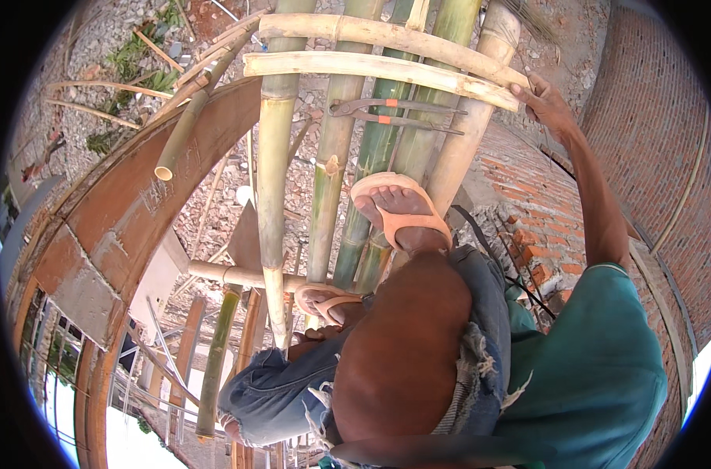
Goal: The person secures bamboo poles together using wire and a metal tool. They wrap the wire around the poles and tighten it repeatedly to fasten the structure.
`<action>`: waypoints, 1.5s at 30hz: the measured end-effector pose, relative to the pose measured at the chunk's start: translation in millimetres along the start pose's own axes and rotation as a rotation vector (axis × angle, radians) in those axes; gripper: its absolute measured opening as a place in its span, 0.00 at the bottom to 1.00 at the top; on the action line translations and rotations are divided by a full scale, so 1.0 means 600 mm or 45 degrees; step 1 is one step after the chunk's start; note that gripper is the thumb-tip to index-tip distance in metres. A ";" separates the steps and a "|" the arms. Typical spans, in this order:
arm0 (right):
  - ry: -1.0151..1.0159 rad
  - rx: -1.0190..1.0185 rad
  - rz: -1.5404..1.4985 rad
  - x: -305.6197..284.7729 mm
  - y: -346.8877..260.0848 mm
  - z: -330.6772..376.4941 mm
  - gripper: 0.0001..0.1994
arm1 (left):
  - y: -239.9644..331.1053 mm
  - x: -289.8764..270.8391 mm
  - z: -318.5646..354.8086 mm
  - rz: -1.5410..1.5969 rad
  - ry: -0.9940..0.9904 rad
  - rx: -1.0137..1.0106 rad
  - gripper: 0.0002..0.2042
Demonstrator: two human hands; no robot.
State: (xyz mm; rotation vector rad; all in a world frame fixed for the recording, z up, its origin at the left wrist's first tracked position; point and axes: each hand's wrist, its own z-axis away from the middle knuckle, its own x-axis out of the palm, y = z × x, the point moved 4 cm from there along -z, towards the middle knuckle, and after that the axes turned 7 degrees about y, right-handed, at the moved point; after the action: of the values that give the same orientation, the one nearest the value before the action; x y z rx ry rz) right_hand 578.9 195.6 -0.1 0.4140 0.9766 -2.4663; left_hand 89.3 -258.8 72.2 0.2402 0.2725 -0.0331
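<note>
A person in torn blue jeans and a teal short-sleeved shirt crouches over a row of long green and tan bamboo poles [273,164], the right hand [548,108] reaching the row's far right edge. That hand is part open, thumb and forefinger parted, its fingertips touching the right ends of two pale split-bamboo strips; the remaining fingers are hard to make out, and whether it pinches either strip cannot be told. The upper strip [402,36] and the lower strip [371,65] lie crosswise over the poles, near each other, from the row's left edge to its right. Just below them, a pair of dark metal pincers with orange bands on its handles [398,111] rests across the middle and right-hand poles. What appears to be the left hand [315,336] is mostly hidden by the left leg, with a few bent fingers showing near the lower end of the leftmost pole; its grip cannot be told. A peach-coloured sandal [398,202] on the right foot presses on the poles, covering part of them, while its mate [312,295] is partly obscured. The poles run out of view at the top, and a dark blurred shape cuts across the bottom edge.
</note>
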 end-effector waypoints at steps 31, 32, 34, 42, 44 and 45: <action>0.678 -1.021 0.464 -0.065 -0.267 0.171 0.20 | 1.006 0.137 0.096 -0.747 -0.476 1.510 0.26; 0.681 -1.088 0.492 -0.050 -0.298 0.193 0.20 | 0.998 0.166 0.101 -0.530 -0.623 1.527 0.25; 0.555 -1.186 0.597 -0.018 -0.355 0.218 0.18 | 0.990 0.199 0.097 -0.262 -0.754 1.495 0.28; 0.903 -1.446 0.929 -0.018 -0.448 0.293 0.18 | 1.085 0.084 0.014 0.741 -0.735 1.314 0.19; 0.882 -1.621 0.939 -0.029 -0.463 0.313 0.12 | 1.094 0.033 0.005 0.827 -0.856 1.323 0.15; 0.748 -1.422 0.932 -0.036 -0.458 0.313 0.12 | 1.091 0.015 0.003 0.856 -0.880 1.364 0.15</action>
State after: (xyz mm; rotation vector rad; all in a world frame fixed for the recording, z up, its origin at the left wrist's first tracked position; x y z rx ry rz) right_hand 436.7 247.6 297.0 0.8783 1.8086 -0.9158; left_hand 141.1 376.7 222.4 1.3412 -0.5602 0.4098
